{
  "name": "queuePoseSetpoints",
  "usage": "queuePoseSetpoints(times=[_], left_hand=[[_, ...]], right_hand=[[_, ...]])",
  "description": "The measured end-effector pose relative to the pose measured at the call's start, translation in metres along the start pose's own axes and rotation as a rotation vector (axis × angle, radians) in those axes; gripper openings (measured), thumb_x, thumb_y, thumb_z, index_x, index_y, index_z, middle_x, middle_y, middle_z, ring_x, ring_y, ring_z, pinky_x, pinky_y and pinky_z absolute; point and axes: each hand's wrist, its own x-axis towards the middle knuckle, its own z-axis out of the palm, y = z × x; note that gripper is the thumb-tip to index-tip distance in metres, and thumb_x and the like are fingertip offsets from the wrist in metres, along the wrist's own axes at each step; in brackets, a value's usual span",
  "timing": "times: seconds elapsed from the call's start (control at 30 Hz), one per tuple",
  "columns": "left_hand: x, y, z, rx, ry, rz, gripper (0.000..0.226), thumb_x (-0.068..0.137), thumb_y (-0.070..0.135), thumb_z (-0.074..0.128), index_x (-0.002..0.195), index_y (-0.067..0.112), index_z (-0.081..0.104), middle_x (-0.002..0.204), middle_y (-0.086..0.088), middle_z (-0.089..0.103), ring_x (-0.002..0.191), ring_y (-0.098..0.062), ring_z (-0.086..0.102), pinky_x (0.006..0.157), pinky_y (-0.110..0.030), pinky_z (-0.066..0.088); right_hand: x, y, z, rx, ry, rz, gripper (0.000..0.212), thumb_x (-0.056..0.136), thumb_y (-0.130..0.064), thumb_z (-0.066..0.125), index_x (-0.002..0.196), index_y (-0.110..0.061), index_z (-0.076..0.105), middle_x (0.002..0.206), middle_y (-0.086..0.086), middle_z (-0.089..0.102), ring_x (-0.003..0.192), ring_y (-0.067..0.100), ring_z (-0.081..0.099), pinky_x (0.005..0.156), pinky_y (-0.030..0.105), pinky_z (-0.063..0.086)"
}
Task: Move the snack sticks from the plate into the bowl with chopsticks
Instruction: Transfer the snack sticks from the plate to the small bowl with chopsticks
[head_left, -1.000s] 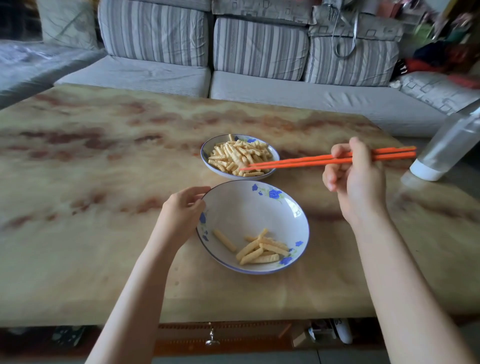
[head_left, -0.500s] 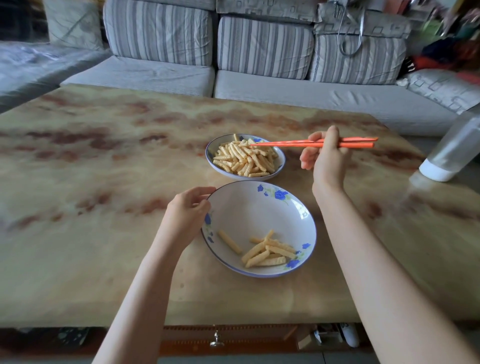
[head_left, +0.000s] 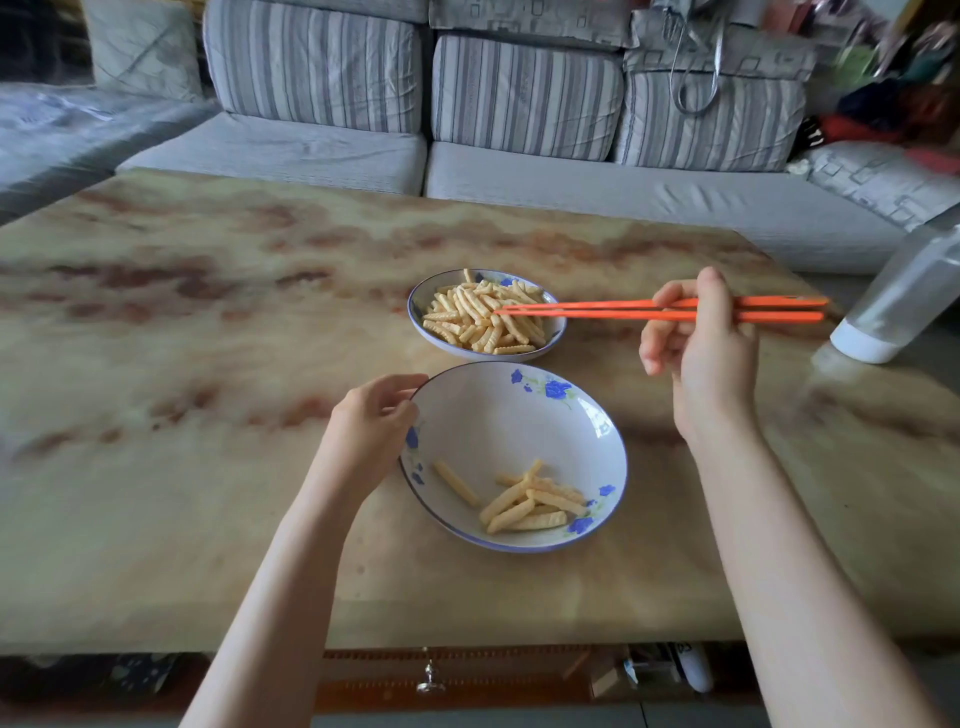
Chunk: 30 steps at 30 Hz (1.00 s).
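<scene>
Plate (head_left: 414, 312): white with a blue rim, stood on the far side, heaped with ridged yellow snack sticks (head_left: 480, 317).
Bowl (head_left: 498, 421): wide, white, blue-flowered, lay just nearer; a few more rested toward its near side.
Chopsticks (head_left: 597, 310): orange pair, nearly level, tips over the plate's heap.

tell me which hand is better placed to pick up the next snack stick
Right. The right hand holds the orange chopsticks, their tips at the snack sticks piled on the plate. The left hand holds no tool and grips the rim of the bowl.
</scene>
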Motion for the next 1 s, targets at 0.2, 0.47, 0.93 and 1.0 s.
queuePoseSetpoints(times=[0.2, 0.47, 0.93, 1.0], left_hand=[[0.000, 0.000, 0.000, 0.005, -0.002, -0.002, 0.041, 0.086, 0.001, 0.048, 0.112, 0.024, 0.069, 0.098, 0.000, 0.069, 0.082, -0.017, 0.062, 0.069, -0.024, 0.049], [-0.002, 0.002, 0.000, 0.012, 0.006, 0.000, 0.041, 0.087, 0.001, 0.048, 0.115, 0.022, 0.069, 0.093, 0.002, 0.066, 0.081, -0.015, 0.061, 0.070, -0.022, 0.047], [-0.001, 0.000, -0.001, 0.005, 0.003, 0.002, 0.041, 0.087, 0.001, 0.048, 0.114, 0.023, 0.069, 0.096, 0.000, 0.068, 0.085, -0.016, 0.062, 0.069, -0.020, 0.047], [-0.001, 0.001, -0.001, 0.015, 0.003, 0.005, 0.041, 0.087, 0.001, 0.048, 0.114, 0.023, 0.069, 0.096, 0.000, 0.068, 0.086, -0.017, 0.062, 0.067, -0.017, 0.046]], right_hand=[[-0.013, -0.025, -0.012, -0.122, -0.360, 0.125, 0.044, 0.102, -0.027, 0.034, 0.067, -0.009, 0.052, 0.035, 0.005, 0.041, 0.030, 0.017, 0.031, 0.035, 0.019, 0.025], [-0.030, -0.030, -0.006, -0.249, -0.619, 0.228, 0.045, 0.102, -0.030, 0.035, 0.068, -0.007, 0.052, 0.036, 0.008, 0.043, 0.028, 0.017, 0.032, 0.032, 0.018, 0.028], [-0.029, -0.017, -0.006, -0.240, -0.465, 0.185, 0.044, 0.103, -0.027, 0.033, 0.068, -0.006, 0.048, 0.035, 0.006, 0.042, 0.030, 0.016, 0.033, 0.033, 0.019, 0.027], [-0.028, -0.017, -0.006, -0.225, -0.423, 0.190, 0.044, 0.103, -0.027, 0.033, 0.067, -0.007, 0.048, 0.035, 0.006, 0.041, 0.030, 0.017, 0.032, 0.034, 0.018, 0.026]])
